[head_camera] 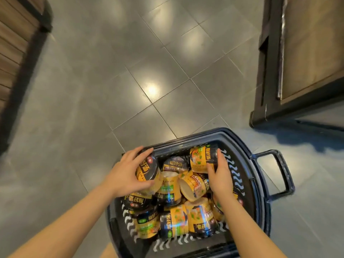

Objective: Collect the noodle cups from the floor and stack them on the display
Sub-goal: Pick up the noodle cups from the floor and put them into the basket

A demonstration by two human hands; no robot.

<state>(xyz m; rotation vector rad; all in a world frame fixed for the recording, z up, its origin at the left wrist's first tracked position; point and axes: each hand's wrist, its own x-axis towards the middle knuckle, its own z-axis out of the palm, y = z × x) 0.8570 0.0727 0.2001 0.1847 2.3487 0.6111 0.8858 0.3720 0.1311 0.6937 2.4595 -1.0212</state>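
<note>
A dark blue shopping basket [247, 161] stands on the grey tiled floor [111, 81], and all places here are given from this basket. Inside it lie many yellow and black noodle cups [178, 216], thrown together without order: some lie on their sides, some show the pale bottom, some show the black lid. The left hand [126, 172] is at the far left corner of the basket, and its fingers are wrapped around one noodle cup [149, 174], which is tilted with the black lid turned away from the person; the thumb lies on the lower edge of this cup. The right hand [220, 175] is at the far right side of the basket, and its fingers close around another cup [202, 158], which lies on its side against the basket wall. The black handle [275, 172] of the basket sticks out on the right side. Beyond the basket on the right stands a dark display stand [275, 71] with a brown surface. Far to the left of the basket is a wooden slatted fixture [16, 43].
</note>
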